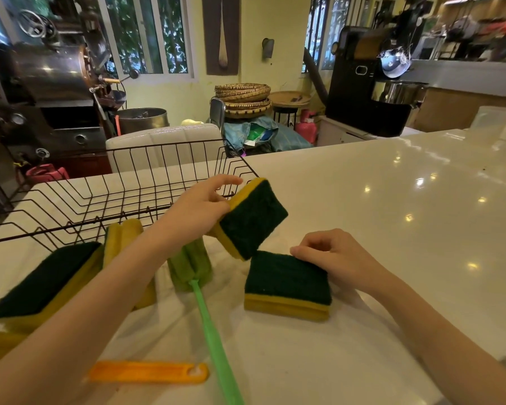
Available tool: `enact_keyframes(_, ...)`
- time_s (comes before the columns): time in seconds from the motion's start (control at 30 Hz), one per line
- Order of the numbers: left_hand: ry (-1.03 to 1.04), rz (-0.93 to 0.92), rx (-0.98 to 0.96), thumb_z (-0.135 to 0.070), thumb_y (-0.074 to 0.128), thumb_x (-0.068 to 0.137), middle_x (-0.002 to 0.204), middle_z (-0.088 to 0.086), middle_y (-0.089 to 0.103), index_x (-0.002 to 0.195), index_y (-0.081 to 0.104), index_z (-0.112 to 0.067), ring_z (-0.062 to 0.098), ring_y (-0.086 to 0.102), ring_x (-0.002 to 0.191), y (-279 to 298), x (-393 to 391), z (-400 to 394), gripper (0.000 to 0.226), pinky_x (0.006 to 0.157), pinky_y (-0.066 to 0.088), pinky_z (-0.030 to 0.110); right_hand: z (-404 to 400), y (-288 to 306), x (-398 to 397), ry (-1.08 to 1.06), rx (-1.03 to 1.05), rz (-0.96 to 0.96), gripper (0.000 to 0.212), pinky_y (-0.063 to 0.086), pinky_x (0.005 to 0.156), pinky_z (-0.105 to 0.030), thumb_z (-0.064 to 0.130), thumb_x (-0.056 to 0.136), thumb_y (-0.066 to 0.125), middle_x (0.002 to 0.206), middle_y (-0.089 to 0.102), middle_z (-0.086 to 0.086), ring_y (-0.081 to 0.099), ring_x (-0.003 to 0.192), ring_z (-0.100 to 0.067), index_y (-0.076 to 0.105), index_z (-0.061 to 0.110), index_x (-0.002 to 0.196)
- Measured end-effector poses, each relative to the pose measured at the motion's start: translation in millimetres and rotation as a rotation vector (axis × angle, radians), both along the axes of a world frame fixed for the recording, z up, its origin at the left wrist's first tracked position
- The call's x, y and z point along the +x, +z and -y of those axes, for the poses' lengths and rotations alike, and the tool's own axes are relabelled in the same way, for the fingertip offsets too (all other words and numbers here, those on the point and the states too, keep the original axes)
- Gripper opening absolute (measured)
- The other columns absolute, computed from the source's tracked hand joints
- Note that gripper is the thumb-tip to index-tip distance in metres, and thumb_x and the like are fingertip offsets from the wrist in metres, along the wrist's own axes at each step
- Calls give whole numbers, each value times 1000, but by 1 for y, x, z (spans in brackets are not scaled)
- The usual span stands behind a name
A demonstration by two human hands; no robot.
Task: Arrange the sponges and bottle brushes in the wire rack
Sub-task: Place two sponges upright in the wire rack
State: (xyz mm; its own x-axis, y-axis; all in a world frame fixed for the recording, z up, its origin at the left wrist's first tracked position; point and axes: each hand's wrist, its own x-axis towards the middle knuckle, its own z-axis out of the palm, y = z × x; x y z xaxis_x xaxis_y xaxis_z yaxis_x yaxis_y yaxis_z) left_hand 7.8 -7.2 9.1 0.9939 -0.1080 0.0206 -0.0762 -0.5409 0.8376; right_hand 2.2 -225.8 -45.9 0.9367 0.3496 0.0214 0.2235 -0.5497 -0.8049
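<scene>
The left hand (200, 204) holds a sponge (253, 219) lifted above the white surface (392, 200). Its fingers (228, 180) are closed on the yellow edge of this sponge, with the forefinger stretched forward over the top. The sponge is tilted, its dark green side turned toward the camera, and it hangs just beside the near right corner of the wire rack (123, 188). The rack stands on the surface beyond these fingers and has nothing inside it.

The right hand (332, 257) rests on the far right corner of a second sponge (287, 283), which lies flat on the surface with the green side up. Its fingers are curled and touch the green top; I cannot tell if they really grip it. The low corner of the lifted sponge is very near to the far edge of this second sponge.

Under the left forearm lies a green bottle brush (192, 266), its foam head just below the left fingers and its long handle running toward the camera. Left of it, a yellow brush head (123, 233) shows partly behind the arm. Further left, a third sponge (41, 285) lies tilted with the green side up. Near the bottom, an orange handle (148, 371) lies flat on the surface, well apart from both hands.
</scene>
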Motion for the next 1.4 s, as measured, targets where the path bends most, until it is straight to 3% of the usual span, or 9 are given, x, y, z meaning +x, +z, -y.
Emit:
enact_keyframes(0.13, -16, -30, 75, -8, 37, 92, 93, -3, 56, 128, 38, -34, 21, 63, 88, -9, 1, 3, 45, 73, 57, 34, 3, 1, 0, 71, -3, -4, 22, 51, 81, -39, 26, 87, 56, 83, 68, -13, 63, 84, -24, 69, 9, 80)
enact_keyframes(0.27, -41, 26, 254, -2, 36, 91, 110, 7, 57, 131, 34, -31, 17, 57, 86, -11, 1, 1, 50, 73, 54, 31, 4, 0, 1, 93, 23, 37, 12, 50, 77, -34, 20, 84, 59, 77, 65, 2, 60, 77, -12, 65, 24, 74)
enact_keyframes(0.4, -22, 276, 545, 5, 44, 85, 127, 6, 52, 138, 24, -33, 20, 55, 105, -17, -4, 3, 69, 87, 51, 37, 7, 2, 0, 135, 88, 106, 24, 52, 68, -26, 9, 79, 59, 82, 66, 6, 60, 78, -7, 65, 32, 84)
enact_keyframes(0.5, -89, 456, 692, 1, 44, 85, 128, 2, 47, 141, 12, -36, 17, 55, 98, -27, -4, 8, 75, 73, 49, 28, 5, 4, -4, 198, 96, 117, 36, 55, 74, -27, 9, 77, 50, 89, 66, 18, 60, 86, -9, 68, 40, 82)
enact_keyframes(0.6, -135, 431, 647, -12, 38, 90, 125, 1, 49, 143, 14, -31, 15, 49, 99, -26, -4, 13, 60, 79, 42, 27, 4, 5, -5, 196, 56, 106, 46, 55, 76, -32, 1, 83, 48, 81, 65, 30, 60, 87, -7, 70, 41, 75)
enact_keyframes(0.77, -252, 241, 670, -46, 40, 88, 136, -1, 43, 142, 22, -23, 14, 43, 118, -30, -2, 16, 61, 99, 39, 32, 1, 8, -9, 171, 48, 68, 37, 54, 80, -36, 11, 89, 50, 85, 67, 17, 62, 90, -12, 68, 41, 76)
enact_keyframes(1.07, -271, 198, 664, -43, 50, 85, 143, 0, 38, 133, 41, -30, 17, 37, 129, -34, 2, 21, 51, 105, 32, 33, 1, 6, -9, 192, 17, 109, 6, 50, 69, -25, 40, 70, 67, 79, 67, 21, 59, 81, 1, 67, 41, 76)
enact_keyframes(1.27, -343, 194, 632, -33, 55, 85, 137, 1, 45, 125, 49, -24, 16, 40, 126, -28, 3, 23, 41, 101, 31, 27, -6, 17, -18, 223, -175, 171, 39, 47, 69, -20, 64, 56, 63, 91, 62, 14, 57, 85, -6, 61, 38, 85)
enact_keyframes(1.4, -410, 99, 670, -33, 62, 81, 124, 1, 54, 119, 49, -20, 13, 48, 107, -19, 16, 26, 43, 91, 38, 26, -10, 39, -24, 308, -493, 181, 54, 52, 78, -31, 55, 64, 71, 104, 57, 10, 54, 93, -9, 56, 28, 108)
